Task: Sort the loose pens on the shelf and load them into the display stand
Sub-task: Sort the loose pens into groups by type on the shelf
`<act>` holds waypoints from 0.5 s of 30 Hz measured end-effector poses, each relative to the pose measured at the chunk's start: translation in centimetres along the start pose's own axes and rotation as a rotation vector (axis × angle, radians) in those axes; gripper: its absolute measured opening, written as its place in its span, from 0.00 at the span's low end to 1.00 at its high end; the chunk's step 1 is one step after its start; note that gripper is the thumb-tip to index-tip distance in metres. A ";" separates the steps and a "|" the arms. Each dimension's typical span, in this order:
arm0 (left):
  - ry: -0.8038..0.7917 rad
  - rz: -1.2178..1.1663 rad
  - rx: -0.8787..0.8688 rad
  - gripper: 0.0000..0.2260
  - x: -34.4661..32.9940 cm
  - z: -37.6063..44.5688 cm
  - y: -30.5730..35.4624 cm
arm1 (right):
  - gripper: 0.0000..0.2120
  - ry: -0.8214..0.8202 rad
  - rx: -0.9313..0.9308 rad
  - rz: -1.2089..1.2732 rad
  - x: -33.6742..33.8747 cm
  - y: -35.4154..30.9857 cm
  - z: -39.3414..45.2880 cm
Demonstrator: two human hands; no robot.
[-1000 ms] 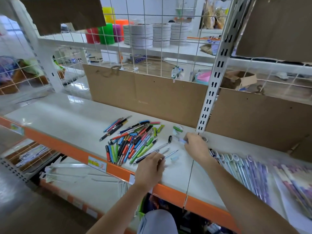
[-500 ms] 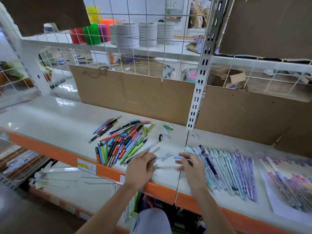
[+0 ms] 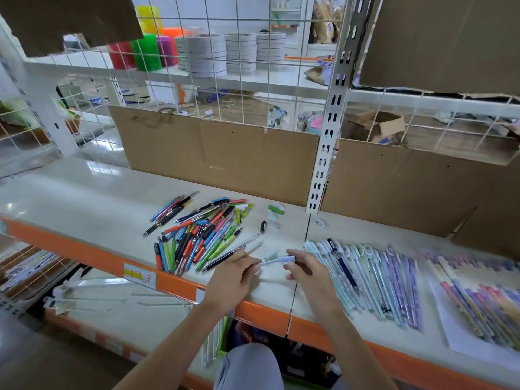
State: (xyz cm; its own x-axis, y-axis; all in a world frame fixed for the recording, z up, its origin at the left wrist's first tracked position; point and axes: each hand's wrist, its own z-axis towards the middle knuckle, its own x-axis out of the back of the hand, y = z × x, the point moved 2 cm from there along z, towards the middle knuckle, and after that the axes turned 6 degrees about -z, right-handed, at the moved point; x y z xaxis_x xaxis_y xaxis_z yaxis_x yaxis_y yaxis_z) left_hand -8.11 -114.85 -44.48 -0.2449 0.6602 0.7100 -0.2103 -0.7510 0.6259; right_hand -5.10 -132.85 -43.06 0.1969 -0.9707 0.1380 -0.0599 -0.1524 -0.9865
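Both hands work over the front edge of the shelf [image 3: 84, 198], close together, sharing one pale pen [image 3: 277, 260]. The left hand [image 3: 233, 280] pinches the barrel end between its curled fingers; the right hand [image 3: 306, 273] grips the capped end, thumb and fingers closed on the light blue cap. The pen lies level between them, just above the shelf surface. My reading is that the cap is being seated or checked before the pen is sorted; which of the two cannot be told.

The loose pens fall into groups, and the grouping looks deliberate. A mixed heap [image 3: 202, 235] of coloured pens lies left of the hands, fanned and overlapping, unsorted. Beyond it, a few odd caps [image 3: 275, 209] sit apart near the upright post [image 3: 327, 153], probably set aside as strays. To the right, a row of pale blue pens [image 3: 363, 280] lies side by side, caps away from the edge, and the held pen matches this row, so it likely belongs there. Farther right, a purple batch [image 3: 472, 291] rests on a white sheet.

No display stand can be identified with confidence on the shelf. Loading has not begun, by this evidence; sorting is partway through.
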 end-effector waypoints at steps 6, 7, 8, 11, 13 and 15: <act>-0.035 -0.015 0.017 0.07 0.1 0.2 -0.2 | 0.07 -0.057 0.034 -0.083 -0.4 0.1 0.0; -0.040 -0.016 0.006 0.06 0.1 0.2 -0.1 | 0.06 -0.060 0.040 -0.103 -0.5 0.1 0.0; -0.042 -0.018 -0.004 0.06 0.1 0.2 -0.1 | 0.07 -0.059 0.042 -0.134 -0.6 0.1 0.1; -0.036 -0.034 -0.019 0.04 0.2 0.2 0.0 | 0.10 -0.052 0.017 -0.265 -0.9 -0.2 0.4; -0.033 -0.071 0.001 0.03 0.3 0.1 0.1 | 0.14 -0.025 -0.011 -0.354 -1.3 -0.5 0.6; -0.019 -0.105 0.017 0.01 0.2 0.1 0.3 | 0.16 0.018 -0.031 -0.341 -1.8 -0.7 0.8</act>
State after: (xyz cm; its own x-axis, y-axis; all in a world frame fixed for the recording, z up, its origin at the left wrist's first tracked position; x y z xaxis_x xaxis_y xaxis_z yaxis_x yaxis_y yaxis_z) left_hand -8.13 -114.92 -44.10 -0.2045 0.7354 0.6460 -0.2179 -0.6776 0.7024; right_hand -4.66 -130.88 -42.72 0.1930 -0.8658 0.4616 -0.0230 -0.4743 -0.8801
